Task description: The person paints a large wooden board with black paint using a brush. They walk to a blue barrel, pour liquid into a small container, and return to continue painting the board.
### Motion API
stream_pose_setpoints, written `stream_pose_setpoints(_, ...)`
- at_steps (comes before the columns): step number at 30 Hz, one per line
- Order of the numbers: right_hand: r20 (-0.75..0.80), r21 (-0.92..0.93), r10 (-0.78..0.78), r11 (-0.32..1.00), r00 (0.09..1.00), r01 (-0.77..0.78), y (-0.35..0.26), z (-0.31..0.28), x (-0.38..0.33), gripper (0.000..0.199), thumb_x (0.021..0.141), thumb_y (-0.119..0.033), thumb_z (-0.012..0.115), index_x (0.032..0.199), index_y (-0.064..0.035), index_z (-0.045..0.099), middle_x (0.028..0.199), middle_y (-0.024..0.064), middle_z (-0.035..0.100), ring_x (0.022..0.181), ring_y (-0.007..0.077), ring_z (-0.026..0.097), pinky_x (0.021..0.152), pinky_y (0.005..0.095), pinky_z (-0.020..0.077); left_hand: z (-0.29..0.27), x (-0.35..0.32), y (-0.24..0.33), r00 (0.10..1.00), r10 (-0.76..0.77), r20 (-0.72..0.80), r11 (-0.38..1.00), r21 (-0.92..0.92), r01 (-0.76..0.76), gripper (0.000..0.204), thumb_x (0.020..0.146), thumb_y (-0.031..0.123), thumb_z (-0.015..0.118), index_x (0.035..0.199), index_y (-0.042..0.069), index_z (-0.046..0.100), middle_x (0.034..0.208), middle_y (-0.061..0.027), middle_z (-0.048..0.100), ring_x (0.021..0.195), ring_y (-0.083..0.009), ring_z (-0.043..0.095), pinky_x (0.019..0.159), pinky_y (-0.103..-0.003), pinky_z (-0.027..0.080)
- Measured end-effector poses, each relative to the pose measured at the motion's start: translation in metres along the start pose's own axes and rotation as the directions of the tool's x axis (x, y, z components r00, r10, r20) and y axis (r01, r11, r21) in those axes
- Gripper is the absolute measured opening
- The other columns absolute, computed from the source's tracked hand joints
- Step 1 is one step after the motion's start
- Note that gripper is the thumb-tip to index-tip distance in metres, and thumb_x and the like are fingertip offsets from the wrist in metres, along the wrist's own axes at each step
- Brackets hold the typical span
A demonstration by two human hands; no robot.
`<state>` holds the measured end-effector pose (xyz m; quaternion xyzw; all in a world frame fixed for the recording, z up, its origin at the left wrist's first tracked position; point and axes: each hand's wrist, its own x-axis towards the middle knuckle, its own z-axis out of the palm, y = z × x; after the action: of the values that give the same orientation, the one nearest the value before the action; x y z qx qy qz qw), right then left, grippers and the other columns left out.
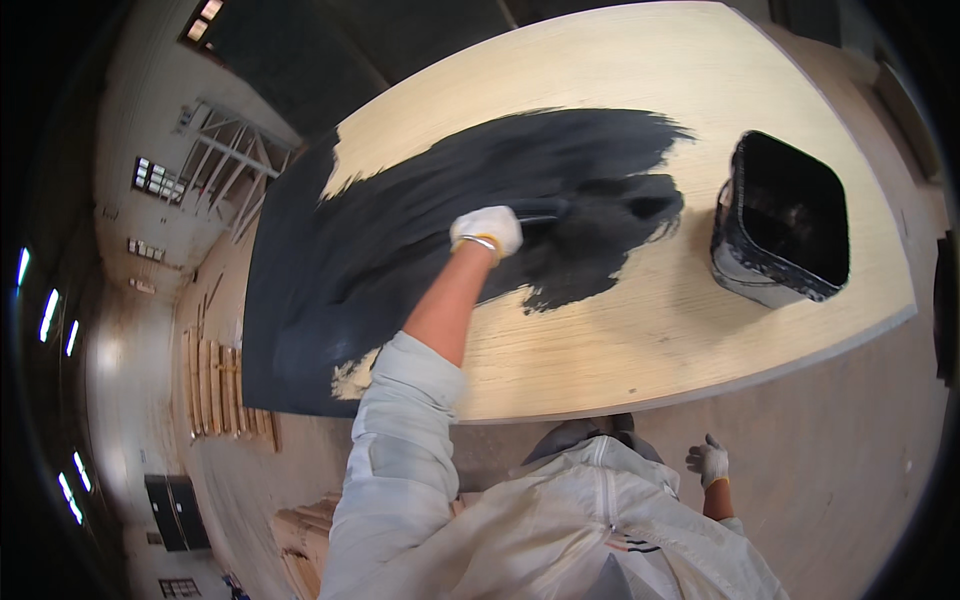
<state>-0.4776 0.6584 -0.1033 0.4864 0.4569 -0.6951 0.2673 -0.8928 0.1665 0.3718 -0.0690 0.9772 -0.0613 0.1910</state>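
Head view, looking down: the left hand (pixel 487 231), in a white glove, reaches forward over a pale wood-grained board (pixel 600 70), its fingers curled closed around a dark tool (pixel 540 211). The tool points to the right and lies among black coating (pixel 420 215); its working edge blends into the black, so its exact form cannot be told. The step in hand appears to be spreading the coating, which covers the board's left end and much of its middle. The next stroke seems to call for a steady, even sweep toward the bare wood, with more coating from the black-rimmed bucket (pixel 743 270) on the board's right side if the tool runs dry. The left forearm slants up from the lower edge, sleeve pushed back. The right hand (pixel 710 462), also gloved, hangs apart from the board, loosely open, thumb out, with nothing visible in it
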Motion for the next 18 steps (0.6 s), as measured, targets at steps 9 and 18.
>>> stream_pose_setpoints(9, 0.096, 0.254, 0.133, 0.955, 0.986, -0.154, 0.062, -0.044, -0.011, 0.026, 0.103, -0.038, 0.04, 0.109, -0.0135, 0.048, 0.095, 0.0158, 0.06, 0.081, 0.0362, 0.058, 0.066, 0.0514, 0.0483, -0.015, 0.036, 0.136, 0.974, 0.226, 0.018, 0.974, 0.008, -0.227, 0.038, 0.092, 0.02, 0.056, 0.123, 0.01, 0.076, 0.131, -0.0167, 0.071, 0.122, -0.0369, 0.068, 0.099, -0.044, 0.055)
stream_pose_setpoints(18, -0.104, 0.386, 0.186, 0.913, 0.977, -0.132, 0.095, -0.044, -0.047, 0.07, 0.1, -0.004, 0.045, 0.166, -0.0168, 0.024, 0.092, 0.0178, 0.069, 0.062, 0.0334, 0.068, 0.052, 0.0484, 0.0571, -0.03, 0.056, 0.145, 0.978, 0.205, 0.045, 0.964, 0.161, -0.21, 0.039, 0.093, 0.022, 0.059, 0.127, 0.013, 0.076, 0.132, -0.011, 0.072, 0.124, -0.0304, 0.069, 0.097, -0.043, 0.055)
